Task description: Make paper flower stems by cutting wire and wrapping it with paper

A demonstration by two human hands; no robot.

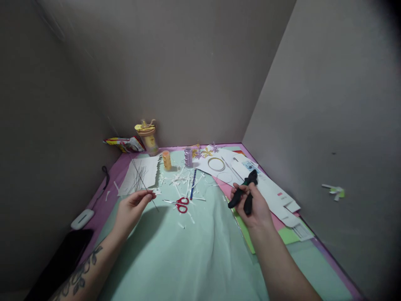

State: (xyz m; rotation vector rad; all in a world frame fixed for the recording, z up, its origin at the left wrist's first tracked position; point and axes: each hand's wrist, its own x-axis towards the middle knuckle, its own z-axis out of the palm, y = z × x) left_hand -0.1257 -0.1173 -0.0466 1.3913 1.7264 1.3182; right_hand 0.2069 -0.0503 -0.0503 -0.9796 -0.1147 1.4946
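Observation:
Between the thumb and fingertips of my left hand (133, 207) is a thin dark wire (145, 185), slanting from upper left to lower right. My right hand (255, 207), palm turned up, holds black-handled pliers (245, 191) with the jaws pointing up and away. More thin wires (140, 177) lie on a white sheet of paper (125, 180) beyond my left hand. Red-handled scissors (181, 205) rest on the pale green cloth between the hands. A blue pencil-like stick (193, 184) lies just behind them, among white paper strips (179, 179).
An orange ribbon roll (166, 160) and a purple ribbon roll (188, 157) stand at the back. Ribbon flowers (206, 152) and a ring of tape (216, 164) lie farther right. A yellow-lidded cup (149, 138) stands back left. White printed papers (272, 192) spread along the right wall.

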